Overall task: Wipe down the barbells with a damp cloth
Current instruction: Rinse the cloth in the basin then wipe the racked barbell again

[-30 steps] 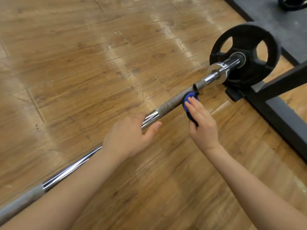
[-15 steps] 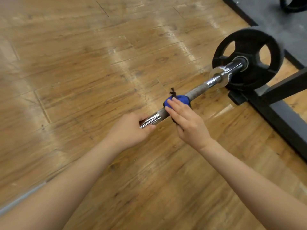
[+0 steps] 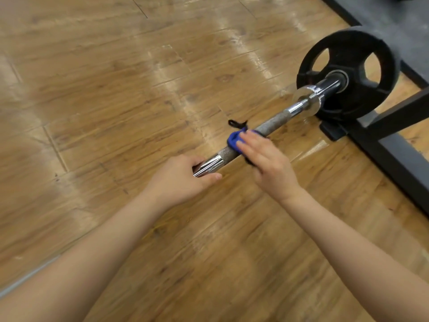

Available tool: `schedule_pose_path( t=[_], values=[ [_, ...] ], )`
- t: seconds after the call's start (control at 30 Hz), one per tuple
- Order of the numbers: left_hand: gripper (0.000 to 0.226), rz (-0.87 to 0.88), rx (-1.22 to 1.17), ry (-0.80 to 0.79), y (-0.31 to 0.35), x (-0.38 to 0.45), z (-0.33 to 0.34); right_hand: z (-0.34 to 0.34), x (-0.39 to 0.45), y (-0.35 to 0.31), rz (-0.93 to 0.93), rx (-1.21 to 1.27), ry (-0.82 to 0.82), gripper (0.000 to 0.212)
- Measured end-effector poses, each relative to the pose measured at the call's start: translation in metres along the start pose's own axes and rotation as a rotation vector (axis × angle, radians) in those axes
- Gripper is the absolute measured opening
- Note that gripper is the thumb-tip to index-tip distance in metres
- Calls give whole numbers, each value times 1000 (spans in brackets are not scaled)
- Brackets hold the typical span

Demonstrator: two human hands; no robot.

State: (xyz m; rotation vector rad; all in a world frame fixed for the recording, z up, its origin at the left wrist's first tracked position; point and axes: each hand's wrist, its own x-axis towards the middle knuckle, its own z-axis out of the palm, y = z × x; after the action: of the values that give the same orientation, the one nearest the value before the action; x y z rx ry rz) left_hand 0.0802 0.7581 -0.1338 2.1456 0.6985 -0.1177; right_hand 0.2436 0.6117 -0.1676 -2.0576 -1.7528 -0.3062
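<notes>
A barbell [image 3: 269, 125] lies across the wooden floor, with a black weight plate [image 3: 348, 73] on its far right end. My left hand [image 3: 178, 180] grips the bar's shiny chrome part, fingers curled over it and thumb underneath. Just right of it, my right hand [image 3: 267, 163] holds a blue cloth [image 3: 233, 140] around the rough grey knurled section. My fingers lie over the top of the cloth and my thumb is hidden. A black loop of the cloth sticks up behind the bar. My left forearm covers the bar's near part.
A silver collar [image 3: 306, 98] sits on the bar before the plate. A black steel rack frame [image 3: 399, 159] runs along the floor at the right, close behind the plate. A dark rubber mat [image 3: 383, 15] fills the top right corner. Bare wooden floor spreads to the left.
My right hand has slid the blue cloth along the knurled section, away from the plate and toward my left hand. My left hand has kept its grip on the bar.
</notes>
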Motion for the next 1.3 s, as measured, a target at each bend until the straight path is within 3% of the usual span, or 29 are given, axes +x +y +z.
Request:
schedule_pose_path(
  t=[0.1,0.17,0.23,0.3,0.37,0.47,0.57,0.63,0.77,0.93,1.03,1.17,1.3],
  values=[
    [35,6,7,0,-1,-1,1,-13,5,36,302,-86,33,52],
    [36,5,5,-2,-1,-1,1,-14,11,30,380,-104,100,53],
    [37,4,10,1,-1,-1,1,-5,12,5,207,-64,128,48],
    [37,3,13,11,0,0,1,6,3,-19,-38,9,57,45],
    [35,-1,12,10,2,0,0,6,-2,-11,-118,26,3,43],
    [36,-6,-7,-8,3,-2,-1,0,-1,29,57,-67,56,41],
    [39,-3,-39,-8,3,-4,-1,-9,5,43,298,-108,129,53],
    [42,-2,-47,-11,3,-4,-1,-4,9,22,255,-88,153,51],
    [41,-9,-54,-11,4,-4,-1,4,-7,1,-17,-30,50,41],
    [42,-1,-21,-14,4,-5,-1,-17,0,39,162,-84,112,49],
    [39,-3,21,-19,5,-5,-1,-8,-3,19,132,-27,61,56],
    [39,-8,35,-21,6,-5,-1,-2,2,5,427,69,113,59],
    [39,11,26,-10,6,-5,-1,0,-1,-31,320,121,126,56]
  ],
)
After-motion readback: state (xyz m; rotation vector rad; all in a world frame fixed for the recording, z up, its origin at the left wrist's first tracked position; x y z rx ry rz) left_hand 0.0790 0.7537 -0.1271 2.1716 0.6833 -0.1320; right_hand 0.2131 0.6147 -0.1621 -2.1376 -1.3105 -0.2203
